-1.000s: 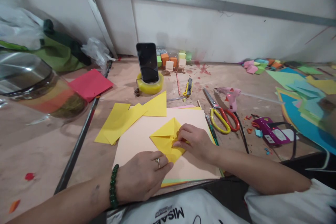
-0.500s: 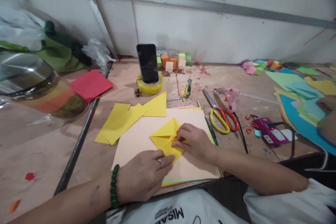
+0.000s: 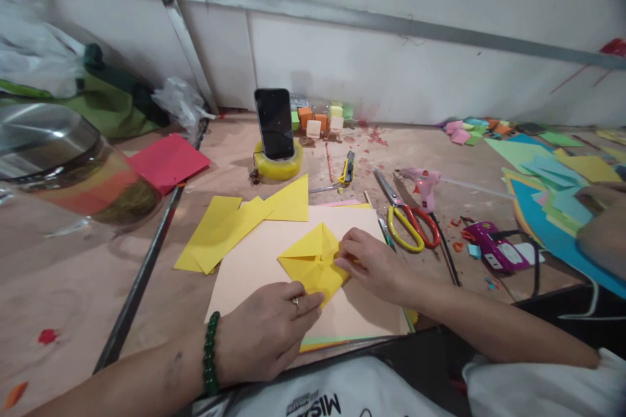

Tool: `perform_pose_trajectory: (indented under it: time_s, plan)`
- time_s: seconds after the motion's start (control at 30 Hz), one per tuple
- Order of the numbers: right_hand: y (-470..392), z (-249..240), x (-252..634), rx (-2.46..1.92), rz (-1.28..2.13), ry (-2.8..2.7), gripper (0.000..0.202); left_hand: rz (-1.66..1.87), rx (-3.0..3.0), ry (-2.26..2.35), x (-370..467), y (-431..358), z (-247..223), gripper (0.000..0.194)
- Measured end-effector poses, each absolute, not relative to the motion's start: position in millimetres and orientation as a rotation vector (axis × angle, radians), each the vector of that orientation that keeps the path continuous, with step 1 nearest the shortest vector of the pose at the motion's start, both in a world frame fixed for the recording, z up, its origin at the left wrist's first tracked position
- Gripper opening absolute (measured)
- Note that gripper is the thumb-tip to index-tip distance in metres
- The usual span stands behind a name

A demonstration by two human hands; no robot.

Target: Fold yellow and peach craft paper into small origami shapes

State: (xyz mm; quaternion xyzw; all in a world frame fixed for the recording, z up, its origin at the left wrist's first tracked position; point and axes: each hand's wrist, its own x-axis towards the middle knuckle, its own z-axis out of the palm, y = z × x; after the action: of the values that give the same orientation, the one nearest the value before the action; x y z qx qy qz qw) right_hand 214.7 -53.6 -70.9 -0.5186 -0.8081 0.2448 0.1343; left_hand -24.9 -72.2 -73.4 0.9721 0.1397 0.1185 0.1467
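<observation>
A folded square of yellow paper [image 3: 313, 270], its corners turned in toward the middle, lies on a stack of pale pink sheets [image 3: 249, 287]. My left hand [image 3: 271, 326], with a ring and a green bead bracelet, rests at the paper's lower edge. Its stretched fingers press there without wrapping round it. At the right corner, my right hand [image 3: 369, 264] pinches a flap between thumb and curled fingers. The flap's tip is hidden by those fingers. More yellow paper pieces [image 3: 220, 228] overlap the stack's upper left side.
Scissors [image 3: 408, 225], a pink glue gun [image 3: 424, 186] and a purple device [image 3: 499, 251] lie to the right. A phone [image 3: 274, 124] stands in a tape roll [image 3: 278, 166]. On the left are red paper [image 3: 169, 161] and a glass jar [image 3: 88, 189]. Another person's hand [image 3: 604, 228] is at far right.
My right hand has shifted slightly right, from near the paper's middle to its right corner, uncovering more of the centre. My left hand stays at the lower edge. The view has moved slightly.
</observation>
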Motion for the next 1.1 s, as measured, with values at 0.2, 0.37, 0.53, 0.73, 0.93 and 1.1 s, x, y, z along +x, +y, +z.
perform_pose_trajectory:
  time_s: [0.2, 0.37, 0.53, 0.73, 0.93, 1.1]
  plan:
    - [-54.3, -73.9, 215.1, -1.522, 0.721, -2.32, 0.014, 0.348, 2.794, 0.405, -25.3, -72.5, -74.9, 0.03]
    - [-55.1, -74.5, 216.1, -1.486, 0.703, -2.335, 0.013, 0.35, 2.787, 0.398, -24.4, -71.6, -72.7, 0.028]
    - [-53.4, -72.4, 216.0, -1.484, 0.74, -2.344, 0.014, 0.339, 2.772, 0.404, -24.1, -71.2, -69.5, 0.027]
    - [-54.2, -74.6, 216.4, -1.445, 0.683, -2.354, 0.014, 0.335, 2.769, 0.412, -22.3, -71.4, -67.9, 0.025]
    - [-56.6, -78.0, 217.5, -1.421, 0.658, -2.325, 0.014, 0.328, 2.761, 0.42, -21.3, -70.8, -65.9, 0.022]
    - [-57.7, -80.7, 218.3, -1.388, 0.628, -2.3, 0.017, 0.337, 2.755, 0.409, -20.7, -70.6, -65.6, 0.021]
